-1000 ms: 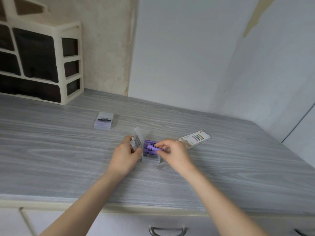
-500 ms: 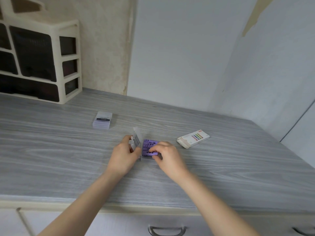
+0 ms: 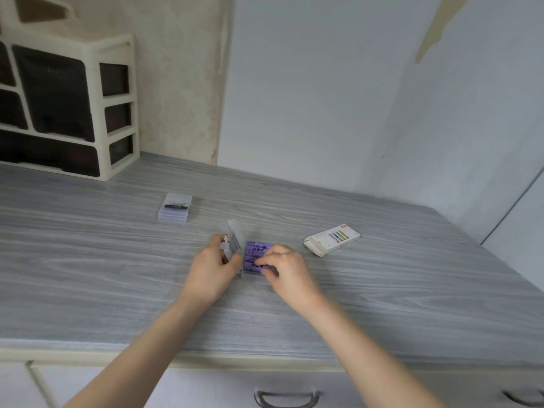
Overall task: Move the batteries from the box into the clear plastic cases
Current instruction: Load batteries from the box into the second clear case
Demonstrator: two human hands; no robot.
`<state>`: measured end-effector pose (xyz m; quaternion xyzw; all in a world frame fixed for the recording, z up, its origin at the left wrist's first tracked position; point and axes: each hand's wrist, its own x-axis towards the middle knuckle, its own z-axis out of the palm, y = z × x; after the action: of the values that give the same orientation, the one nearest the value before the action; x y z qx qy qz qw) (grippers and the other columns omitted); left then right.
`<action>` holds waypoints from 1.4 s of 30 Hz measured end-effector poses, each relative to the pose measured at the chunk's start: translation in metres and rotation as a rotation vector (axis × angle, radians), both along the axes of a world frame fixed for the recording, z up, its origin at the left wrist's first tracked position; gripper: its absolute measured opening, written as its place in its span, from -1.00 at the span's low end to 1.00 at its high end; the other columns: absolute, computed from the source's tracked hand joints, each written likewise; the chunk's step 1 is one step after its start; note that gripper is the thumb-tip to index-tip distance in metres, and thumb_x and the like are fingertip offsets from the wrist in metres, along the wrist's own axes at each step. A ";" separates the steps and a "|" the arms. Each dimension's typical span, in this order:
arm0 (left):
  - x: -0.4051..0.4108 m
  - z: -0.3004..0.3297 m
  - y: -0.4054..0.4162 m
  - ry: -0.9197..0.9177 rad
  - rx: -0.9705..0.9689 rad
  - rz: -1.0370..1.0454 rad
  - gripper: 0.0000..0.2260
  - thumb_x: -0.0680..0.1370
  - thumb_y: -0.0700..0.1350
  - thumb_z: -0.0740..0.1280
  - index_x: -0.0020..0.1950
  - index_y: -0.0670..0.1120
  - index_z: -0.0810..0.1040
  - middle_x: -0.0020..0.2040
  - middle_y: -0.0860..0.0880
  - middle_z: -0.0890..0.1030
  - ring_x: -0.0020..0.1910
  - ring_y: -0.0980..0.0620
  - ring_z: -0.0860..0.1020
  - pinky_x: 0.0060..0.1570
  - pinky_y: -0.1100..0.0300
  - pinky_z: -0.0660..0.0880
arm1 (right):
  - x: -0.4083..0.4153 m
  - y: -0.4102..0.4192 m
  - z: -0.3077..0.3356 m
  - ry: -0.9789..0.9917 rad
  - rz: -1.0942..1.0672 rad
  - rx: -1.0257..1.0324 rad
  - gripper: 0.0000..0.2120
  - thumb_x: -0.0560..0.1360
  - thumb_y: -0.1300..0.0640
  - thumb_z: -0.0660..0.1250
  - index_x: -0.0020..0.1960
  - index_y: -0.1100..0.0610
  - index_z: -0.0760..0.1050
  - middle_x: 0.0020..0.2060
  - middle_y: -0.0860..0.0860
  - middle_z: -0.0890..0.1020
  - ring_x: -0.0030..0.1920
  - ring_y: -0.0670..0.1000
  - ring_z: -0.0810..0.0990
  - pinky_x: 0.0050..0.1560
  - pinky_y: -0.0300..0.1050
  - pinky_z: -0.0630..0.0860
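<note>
Batteries (image 3: 255,256) lie crosswise in the open case (image 3: 246,275), mid-counter.
Left hand (image 3: 212,268) grips its upright lid (image 3: 235,240); right hand (image 3: 285,270) pinches the nearest battery; box (image 3: 332,238) well right.

Soft, even daylight fills the room, with no glare and only faint shadows under the hands (image 3: 212,266) on the countertop (image 3: 88,275). The picture is slightly soft throughout. Wide-angle distortion bends the shelf unit (image 3: 67,113) left of the hands and the wall edges.
</note>
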<state>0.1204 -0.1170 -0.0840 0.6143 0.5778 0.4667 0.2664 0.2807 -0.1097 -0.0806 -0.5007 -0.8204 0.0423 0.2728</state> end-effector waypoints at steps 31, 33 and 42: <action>-0.001 -0.001 0.000 -0.008 -0.028 -0.017 -0.79 0.49 -0.18 0.28 0.12 -0.10 0.47 -0.43 0.03 0.52 -0.46 0.09 0.44 -0.47 0.29 0.31 | 0.016 0.016 0.003 0.248 -0.451 -0.280 -0.88 0.43 0.21 0.33 -0.06 0.16 0.62 -0.27 0.05 0.63 -0.10 0.13 0.64 -0.01 0.01 0.57; -0.001 -0.001 0.000 -0.001 -0.025 -0.007 -0.79 0.48 -0.18 0.29 0.11 -0.11 0.48 -0.44 0.02 0.51 -0.46 0.08 0.43 -0.50 0.36 0.31 | 0.018 0.016 0.003 0.261 -0.473 -0.273 -0.88 0.43 0.22 0.33 -0.08 0.16 0.62 -0.25 0.05 0.65 -0.10 0.11 0.63 0.00 0.01 0.57; -0.001 0.000 0.001 0.001 -0.013 -0.002 -0.78 0.48 -0.18 0.29 0.13 -0.10 0.47 -0.46 0.04 0.49 -0.45 0.10 0.43 -0.49 0.42 0.35 | 0.021 0.011 0.008 0.470 -0.322 -0.194 -0.86 0.42 0.33 0.35 -0.06 0.21 0.62 -0.33 -0.08 0.56 -0.30 -0.08 0.50 -0.26 -0.45 0.41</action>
<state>0.1196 -0.1161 -0.0839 0.6132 0.5804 0.4624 0.2708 0.3017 -0.0989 -0.0729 -0.6247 -0.6369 0.1913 0.4093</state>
